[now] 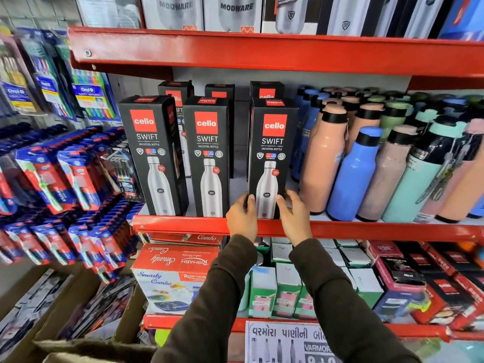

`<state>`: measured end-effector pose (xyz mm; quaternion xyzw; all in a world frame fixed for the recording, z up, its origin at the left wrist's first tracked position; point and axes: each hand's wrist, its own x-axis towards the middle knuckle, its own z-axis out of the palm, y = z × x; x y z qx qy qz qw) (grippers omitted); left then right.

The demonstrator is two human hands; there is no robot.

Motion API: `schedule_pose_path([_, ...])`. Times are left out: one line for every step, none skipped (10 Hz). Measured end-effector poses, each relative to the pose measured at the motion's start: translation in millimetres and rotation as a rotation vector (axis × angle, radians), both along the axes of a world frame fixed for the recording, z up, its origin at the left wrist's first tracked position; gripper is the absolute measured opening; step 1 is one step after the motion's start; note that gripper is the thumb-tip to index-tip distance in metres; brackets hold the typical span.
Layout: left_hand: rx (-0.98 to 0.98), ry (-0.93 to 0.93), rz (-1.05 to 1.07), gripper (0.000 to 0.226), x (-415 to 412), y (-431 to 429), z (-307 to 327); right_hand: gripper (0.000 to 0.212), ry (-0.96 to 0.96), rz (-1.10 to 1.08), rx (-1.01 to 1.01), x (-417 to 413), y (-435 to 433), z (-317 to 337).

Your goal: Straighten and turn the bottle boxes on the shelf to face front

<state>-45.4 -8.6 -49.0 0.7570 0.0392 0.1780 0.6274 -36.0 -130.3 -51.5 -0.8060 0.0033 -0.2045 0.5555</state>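
Both hands on rightmost front bottle box, shelf front edge: left hand and right hand fingers clamped on its lower side edges, prob to square it. Pink bottle just beside on right limits swing; middle box near on left.

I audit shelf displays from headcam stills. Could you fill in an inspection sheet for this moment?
Surface: red-edged shelf, fully stocked.
Job's things: three front-row Cello boxes face front; left box slightly angled, middle box square, right box being handled; more boxes behind.
Clutter: loose bottles crowd the right box's side.
Grippers: left hand and right hand hold the right box's lower edges.
Cables: nothing seen.
Surroundings: toothbrush packs hanging left; boxed goods below.
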Motion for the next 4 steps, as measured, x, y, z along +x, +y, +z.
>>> schedule_pose_path([-0.005, 0.009, -0.002, 0.036, -3, 0, 3, 0.035, 0.021, 0.011, -0.006, -2, 1, 3])
schedule_pose_path([-0.015, 0.008, -0.001, 0.036, -3, -1, 3, 0.035, 0.033, 0.023, -0.013, 0, -2, 3])
schedule_pose_path([-0.028, 0.033, -0.027, 0.041, -7, -1, 6, 0.038, 0.05, 0.05, -0.024, -6, -8, 8])
schedule_pose_path([-0.074, -0.038, 0.001, 0.053, -11, -4, 2, 0.041, -0.038, 0.027, 0.078, -16, -20, 16])
